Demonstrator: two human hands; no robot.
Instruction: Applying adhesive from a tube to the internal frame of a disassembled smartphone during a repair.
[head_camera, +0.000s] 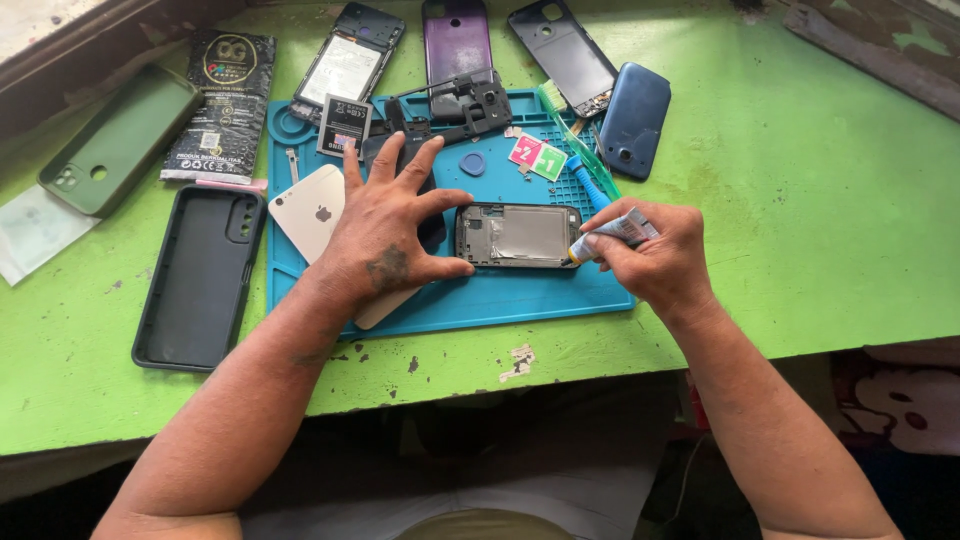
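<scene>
Head view: a phone frame (518, 236) lies mid-way on a blue mat (520, 300) on a green worktop (800, 200). The left hand (385, 235), fingers spread and grip released, steadies the frame's left end with thumb and forefinger. The right hand (655, 255) has its grip clenched on a small tube (612, 234), nozzle touching the frame's right end. A white phone (310, 210) lies left of the frame, partly under the left hand.

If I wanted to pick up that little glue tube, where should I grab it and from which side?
Probably by its flat crimped tail end, coming from the right. The glue tube lies nearly level, its yellow nozzle pointing left at the edge of the phone frame, so that end should stay free. The right hand already pinches the body there, while the left hand steadies the frame on the blue mat.
</scene>
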